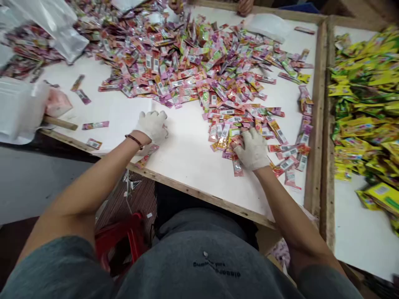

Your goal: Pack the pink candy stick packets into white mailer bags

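My left hand, in a pale glove with a dark band at the wrist, is closed with curled fingers. It rests at the right edge of a flat white sheet or bag; what its fingers hold, if anything, is hidden. A stick packet lies just below that wrist. My right hand, also gloved, rests on the near side of a spread heap of small pink, purple and orange stick packets. Its thumb and fingers are apart, with fingertips partly hidden among the packets.
Wooden strips edge the white table. Yellow-green packets fill the neighbouring table at right. Clear plastic bags lie at left, and a white bag at the back. Another person's hand is at the far edge. A red stool stands below.
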`<state>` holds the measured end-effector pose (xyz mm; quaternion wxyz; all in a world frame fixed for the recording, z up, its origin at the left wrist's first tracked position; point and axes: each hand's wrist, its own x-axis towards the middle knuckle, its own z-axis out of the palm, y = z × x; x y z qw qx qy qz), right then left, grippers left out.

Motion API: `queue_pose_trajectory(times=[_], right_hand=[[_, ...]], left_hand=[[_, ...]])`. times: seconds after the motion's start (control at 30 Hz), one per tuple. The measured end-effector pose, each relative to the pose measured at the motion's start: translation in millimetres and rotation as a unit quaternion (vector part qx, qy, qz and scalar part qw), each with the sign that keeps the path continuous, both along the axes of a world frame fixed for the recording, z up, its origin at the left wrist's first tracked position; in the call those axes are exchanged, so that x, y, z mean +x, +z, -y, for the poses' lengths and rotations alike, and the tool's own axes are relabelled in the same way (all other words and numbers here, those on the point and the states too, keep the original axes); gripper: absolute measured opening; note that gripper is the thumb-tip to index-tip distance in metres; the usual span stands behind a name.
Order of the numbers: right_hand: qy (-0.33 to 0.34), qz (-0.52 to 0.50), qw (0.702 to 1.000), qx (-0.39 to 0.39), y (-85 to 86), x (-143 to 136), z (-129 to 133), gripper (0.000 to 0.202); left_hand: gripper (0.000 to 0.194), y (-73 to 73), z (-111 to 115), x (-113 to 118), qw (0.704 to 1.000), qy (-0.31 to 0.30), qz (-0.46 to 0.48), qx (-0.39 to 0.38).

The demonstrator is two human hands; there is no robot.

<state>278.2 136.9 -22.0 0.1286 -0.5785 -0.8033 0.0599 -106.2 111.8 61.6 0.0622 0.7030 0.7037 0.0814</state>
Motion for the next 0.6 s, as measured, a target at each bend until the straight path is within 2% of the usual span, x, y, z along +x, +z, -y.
queue_pose_trajectory(times=[0.07, 0.13, 0.2, 0.23, 0.3, 0.33, 0.4, 0.47, 0.5, 0.53, 0.6], right_hand=[[0.0, 0.054, 0.998, -0.012, -11.6, -4, 3, 0.07], [0.031, 0.069, 0.997, -0.011, -22.5, -2, 10, 0.074], [0.07, 0.049, 0.996, 0.001, -31.6, 5, 20, 0.072], [0.084, 0.03, 0.996, 0.008, -35.5, 9, 25, 0.07], [0.101, -0.015, 0.995, 0.018, -42.3, 18, 32, 0.066], [0.104, -0.038, 0.994, 0.021, -45.2, 22, 34, 0.065], [0.102, -0.078, 0.991, 0.026, -50.0, 29, 36, 0.063], [0.098, -0.106, 0.989, 0.034, -53.4, 33, 34, 0.061], [0.096, -0.115, 0.988, 0.039, -54.7, 34, 33, 0.059], [0.095, -0.123, 0.987, 0.044, -55.7, 34, 32, 0.058], [0.091, -0.133, 0.985, 0.057, -57.5, 34, 30, 0.055]], left_hand=[[0.05, -17.3, 6, 21, 0.996, 0.036, -0.056, -0.051], [0.055, -32.9, 22, 51, 0.99, 0.055, -0.092, -0.087], [0.06, -40.3, 43, 84, 0.988, 0.025, -0.1, -0.113], [0.062, -40.3, 54, 98, 0.989, -0.017, -0.086, -0.122], [0.062, -34.0, 76, 116, 0.985, -0.116, -0.009, -0.127], [0.059, -29.3, 86, 118, 0.98, -0.151, 0.052, -0.122], [0.047, -22.0, 110, 105, 0.956, -0.165, 0.197, -0.142], [0.042, -24.4, 140, 77, 0.903, -0.114, 0.343, -0.23], [0.044, -31.1, 158, 61, 0.862, -0.069, 0.405, -0.296], [0.046, -41.4, 176, 47, 0.82, -0.003, 0.452, -0.351], [0.041, -69.8, 211, 28, 0.755, 0.19, 0.485, -0.398]])
